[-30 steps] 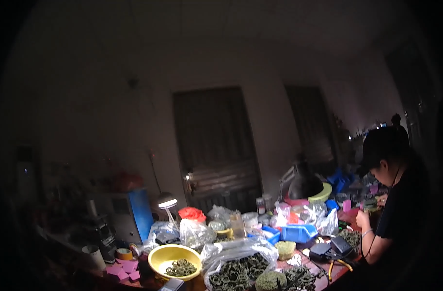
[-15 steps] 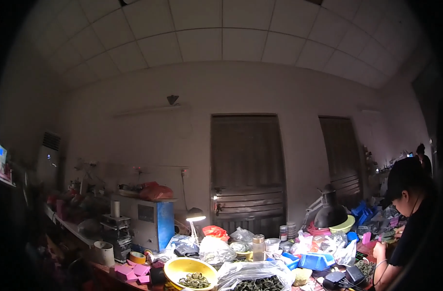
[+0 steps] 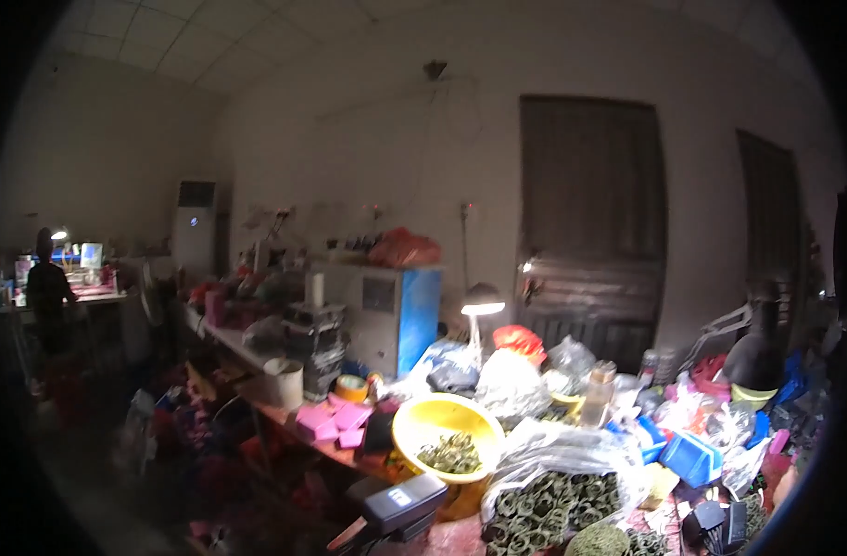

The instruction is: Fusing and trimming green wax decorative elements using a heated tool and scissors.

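Sitting right of yellow bowl (image 3: 433, 412), clear bag (image 3: 572, 449) of dark rings (image 3: 553, 510) opens toward near side, long axis unclear; both hands out of view, can't tell openness or hold.

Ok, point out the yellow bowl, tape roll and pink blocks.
Yellow bowl (image 3: 436, 418): head view, bare inner wall.
Tape roll (image 3: 350, 395): head view, outer side.
Pink blocks (image 3: 318, 423): head view, face of one block.

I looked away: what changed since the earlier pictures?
The view swung left: a distant person appeared, while the co-worker at right mostly left it. Wearer's hands are out of view; no grasp or release shows. The yellow basin still holds rings; the lamp behind stays lit.
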`<state>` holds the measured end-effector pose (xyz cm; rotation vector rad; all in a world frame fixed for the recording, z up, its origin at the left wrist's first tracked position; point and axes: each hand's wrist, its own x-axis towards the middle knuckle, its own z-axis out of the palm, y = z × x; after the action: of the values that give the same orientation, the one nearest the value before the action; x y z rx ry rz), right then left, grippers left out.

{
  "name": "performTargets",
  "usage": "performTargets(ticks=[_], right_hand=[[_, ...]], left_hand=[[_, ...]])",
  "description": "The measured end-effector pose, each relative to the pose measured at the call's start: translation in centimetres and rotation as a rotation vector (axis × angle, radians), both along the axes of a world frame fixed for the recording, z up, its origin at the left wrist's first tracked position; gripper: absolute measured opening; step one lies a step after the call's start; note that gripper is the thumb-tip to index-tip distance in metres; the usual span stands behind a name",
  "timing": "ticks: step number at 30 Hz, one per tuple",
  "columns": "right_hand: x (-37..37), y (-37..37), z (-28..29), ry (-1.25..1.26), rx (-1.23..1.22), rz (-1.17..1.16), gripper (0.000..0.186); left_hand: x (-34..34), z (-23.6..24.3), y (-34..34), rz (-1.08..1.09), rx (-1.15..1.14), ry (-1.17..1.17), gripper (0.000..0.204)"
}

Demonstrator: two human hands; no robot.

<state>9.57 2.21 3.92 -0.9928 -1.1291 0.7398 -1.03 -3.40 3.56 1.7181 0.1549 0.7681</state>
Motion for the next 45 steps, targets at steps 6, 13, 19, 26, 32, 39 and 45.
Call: performTargets(ticks=[6,13,19,26,32,39,45], right_hand=[[0.0,-5.3,-2.5,0.071,-0.192,-0.248,0.013],[-0.2,-13.7,-2.8,0.320,-0.321,-0.564,0.010],[1.3,-14.3,-4.3,0.421,-0.136,-0.624,0.010],[0.5,-15.8,-5.0,0.231,-0.194,-0.488,0.014],[0.1,-15.2,-4.4,0.281,-0.221,-0.464,0.015],[0.5,-14.7,-4.3,0.269,-0.261,-0.441,0.014],[0.5,-14.5,-3.8,0.310,-0.232,-0.406,0.015]], left_hand=[[-0.6,0.3,0.1,-0.065,-0.246,0.112,0.011],[-0.2,-2.9,1.9,0.033,-0.191,0.231,0.013],[1.5,-3.5,2.1,0.111,-0.577,0.065,0.014],[1.2,-4.2,1.6,0.122,-0.618,0.014,0.017],[1.1,-3.3,1.9,0.129,-0.747,0.061,0.019],[1.5,-3.7,2.3,0.099,-0.804,0.012,0.023],[1.4,-3.7,2.6,0.074,-0.810,0.021,0.022]])
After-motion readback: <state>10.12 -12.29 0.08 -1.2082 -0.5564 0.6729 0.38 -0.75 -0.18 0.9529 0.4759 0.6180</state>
